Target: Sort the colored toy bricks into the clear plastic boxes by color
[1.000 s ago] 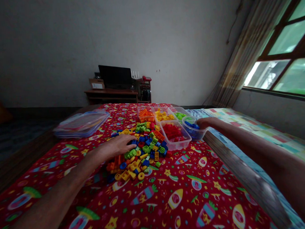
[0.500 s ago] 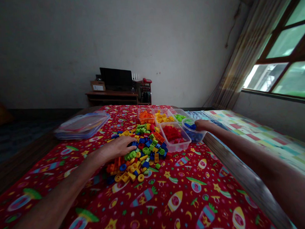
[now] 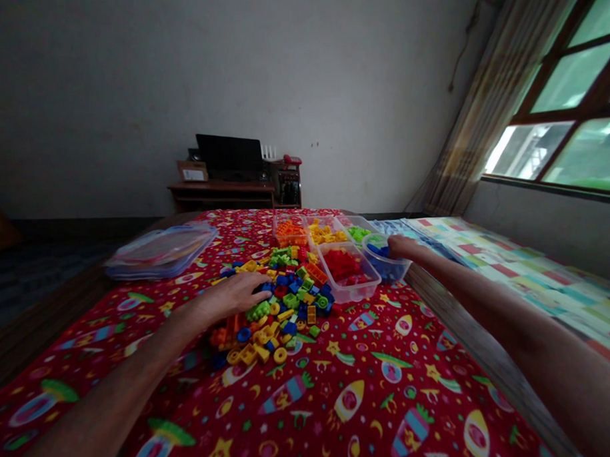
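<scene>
A heap of mixed toy building blocks [image 3: 287, 299] in red, yellow, blue, green and orange lies on the red patterned cloth. At its left side rests my left hand [image 3: 242, 292], thumb and fingers closed about a blue block [image 3: 266, 287]. My right hand [image 3: 402, 246] is at the right rim of a round clear tub [image 3: 394, 271] holding blue blocks [image 3: 379, 250]. Its fingers look curled; their tips and anything between them are hidden. Beside the tub, a clear box [image 3: 354, 292] contains red blocks [image 3: 342, 262].
Behind stand clear boxes of orange blocks [image 3: 291, 230], yellow blocks [image 3: 326, 233] and green blocks [image 3: 358, 233]. Stacked clear lids [image 3: 160, 252] lie at the left. A wooden edge [image 3: 453, 316] and a checkered bedspread [image 3: 491, 255] are at the right. Against the wall is a desk with a monitor [image 3: 230, 156].
The blue blocks near my right fingers sit slightly lower in the tub, and that hand looks more curled. My left hand stays at the heap. The view has shifted slightly.
</scene>
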Demonstrator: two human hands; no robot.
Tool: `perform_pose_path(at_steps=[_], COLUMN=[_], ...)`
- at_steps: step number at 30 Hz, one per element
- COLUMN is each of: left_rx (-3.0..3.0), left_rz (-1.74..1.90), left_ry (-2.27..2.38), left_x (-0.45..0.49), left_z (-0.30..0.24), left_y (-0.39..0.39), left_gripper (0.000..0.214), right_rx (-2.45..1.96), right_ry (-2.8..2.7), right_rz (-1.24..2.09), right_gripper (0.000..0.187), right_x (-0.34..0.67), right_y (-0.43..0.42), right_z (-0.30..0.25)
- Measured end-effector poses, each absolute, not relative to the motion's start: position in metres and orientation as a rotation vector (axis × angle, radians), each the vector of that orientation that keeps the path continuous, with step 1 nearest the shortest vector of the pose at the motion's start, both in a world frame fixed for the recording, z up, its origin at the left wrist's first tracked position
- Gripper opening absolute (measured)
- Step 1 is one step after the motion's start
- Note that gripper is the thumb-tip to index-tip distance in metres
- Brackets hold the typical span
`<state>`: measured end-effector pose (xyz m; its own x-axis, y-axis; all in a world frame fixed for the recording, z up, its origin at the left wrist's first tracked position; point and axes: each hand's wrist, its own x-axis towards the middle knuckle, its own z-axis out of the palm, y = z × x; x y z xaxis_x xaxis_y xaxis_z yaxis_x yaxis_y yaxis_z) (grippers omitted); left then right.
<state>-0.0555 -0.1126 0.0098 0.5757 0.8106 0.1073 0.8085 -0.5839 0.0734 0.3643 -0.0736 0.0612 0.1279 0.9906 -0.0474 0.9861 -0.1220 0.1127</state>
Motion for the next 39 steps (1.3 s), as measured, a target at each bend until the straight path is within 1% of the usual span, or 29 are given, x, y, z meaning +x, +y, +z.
perform_pose_path(at_steps=[5, 9, 15, 17, 20, 23, 25, 28, 31, 35, 38, 39], left_rx=[2.770, 2.759, 2.733, 2.736, 2.739, 2.743, 2.751, 2.755, 2.731, 2.720, 2.720, 2.719], left_rz=[0.092, 0.087, 0.119, 0.150, 0.183, 0.193, 0.187, 0.141, 0.141, 0.145, 0.147, 0.156], left_ry=[1.446, 1.423, 1.418, 1.403, 1.388, 1.374, 1.367, 1.363, 1.352, 1.358, 1.397, 1.397], left_x=[-0.051, -0.049, -0.050, -0.052, -0.055, -0.057, -0.056, -0.054, -0.053, -0.054, -0.055, -0.055], left_z=[0.017, 0.021, 0.022, 0.020, 0.014, 0.011, 0.012, 0.018, 0.021, 0.020, 0.019, 0.019], left_y=[-0.117, -0.119, -0.120, -0.119, -0.116, -0.115, -0.116, -0.120, -0.123, -0.123, -0.122, -0.122], left_gripper=[0.040, 0.040, 0.038, 0.037, 0.038, 0.040, 0.040, 0.040, 0.040, 0.042, 0.041, 0.041], right_rx=[2.245, 2.257, 2.352, 2.430, 2.524, 2.447, 2.385, 2.386, 2.426, 2.360, 2.342, 2.349], right_ry=[1.965, 1.974, 2.248, 2.344, 2.457, 2.549, 2.577, 2.529, 2.390, 2.099, 1.990, 1.984], right_rz=[0.070, 0.078, 0.008, -0.103, -0.460, -0.822, -0.921, -0.845, -0.635, -0.346, -0.183, -0.129], right_gripper=[0.043, 0.035, 0.022, 0.023, 0.024, 0.021, 0.021, 0.018, 0.017, 0.022, 0.017, 0.018], right_x=[0.359, 0.362, 0.362, 0.355, 0.341, 0.328, 0.323, 0.325, 0.336, 0.352, 0.359, 0.360], right_y=[-0.079, -0.078, -0.077, -0.078, -0.081, -0.082, -0.081, -0.078, -0.076, -0.076, -0.074, -0.073], right_z=[0.073, 0.092, 0.115, 0.118, 0.120, 0.121, 0.120, 0.117, 0.109, 0.095, 0.089, 0.089])
